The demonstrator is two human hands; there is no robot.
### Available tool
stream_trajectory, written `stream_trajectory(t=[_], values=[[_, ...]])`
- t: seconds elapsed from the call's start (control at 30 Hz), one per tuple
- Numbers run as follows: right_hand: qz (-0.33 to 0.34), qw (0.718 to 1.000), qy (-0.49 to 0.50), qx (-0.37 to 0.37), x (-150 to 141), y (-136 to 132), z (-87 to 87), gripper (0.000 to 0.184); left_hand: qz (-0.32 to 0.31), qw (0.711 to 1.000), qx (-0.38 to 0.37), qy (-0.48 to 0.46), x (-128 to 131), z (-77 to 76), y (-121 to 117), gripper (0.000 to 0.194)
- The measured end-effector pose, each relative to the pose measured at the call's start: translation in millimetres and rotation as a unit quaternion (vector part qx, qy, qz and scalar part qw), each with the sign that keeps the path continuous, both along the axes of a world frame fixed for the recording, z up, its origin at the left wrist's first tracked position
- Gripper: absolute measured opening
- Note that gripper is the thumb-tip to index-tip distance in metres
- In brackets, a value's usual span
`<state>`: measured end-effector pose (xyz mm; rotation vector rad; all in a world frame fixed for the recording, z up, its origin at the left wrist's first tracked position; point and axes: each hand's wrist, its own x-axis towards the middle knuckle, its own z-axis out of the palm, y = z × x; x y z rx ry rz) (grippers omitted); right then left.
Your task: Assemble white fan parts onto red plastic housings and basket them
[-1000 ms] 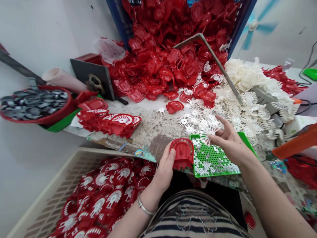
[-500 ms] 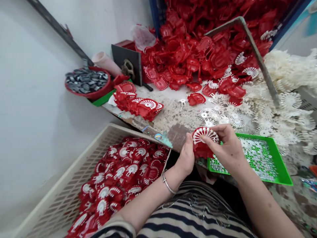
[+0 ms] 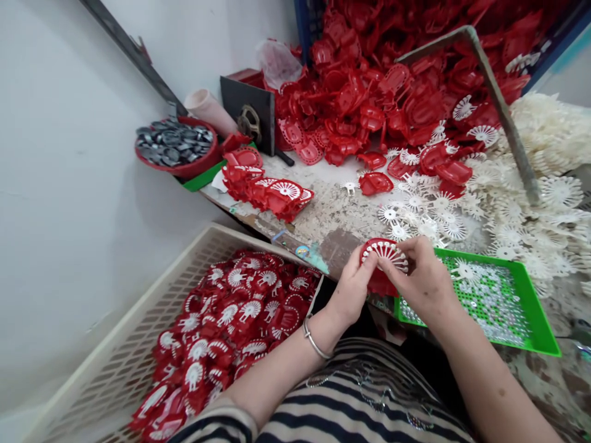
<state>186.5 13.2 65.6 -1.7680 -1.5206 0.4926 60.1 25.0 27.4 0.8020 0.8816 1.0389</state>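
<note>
- Shell, red, is held at four o'clock from mid-view, a white fan laid on it.
- Its left edge is clamped by the left hand, thumb on the fan.
- Its right edge is pinched by the right hand.
- A crate is seen at eight o'clock from the hands, filled with red-and-white pieces.

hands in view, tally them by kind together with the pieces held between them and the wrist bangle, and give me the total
Left hand and right hand: 2
Red piece held: 1
White spoked piece over it: 1
Wrist bangle: 1
Total: 5
</note>
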Motion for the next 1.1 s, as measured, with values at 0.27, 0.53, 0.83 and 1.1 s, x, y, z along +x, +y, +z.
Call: stream_trajectory(t=[0.27,0.53,0.83,1.1], values=[[0.026,0.994,0.006,0.104,1.2,-2.9,1.2,0.041,0.035,0.996,0.057,0.057,-12.5,2.8,5.1,0.035],[0.111,0.935,0.331,-0.066,-7.9,-2.3,-7.4,0.039,0.010,0.986,0.106,0.129,-27.0,6.8,8.8,0.034],[0.095,0.935,0.333,-0.075,-16.3,1.8,-10.8,0.037,-0.013,0.983,0.123,0.135,-36.3,2.7,13.3,0.035],[0.106,0.931,0.336,-0.097,-21.4,2.1,-16.2,0.038,-0.021,0.979,0.124,0.160,-41.0,2.9,15.0,0.031]])
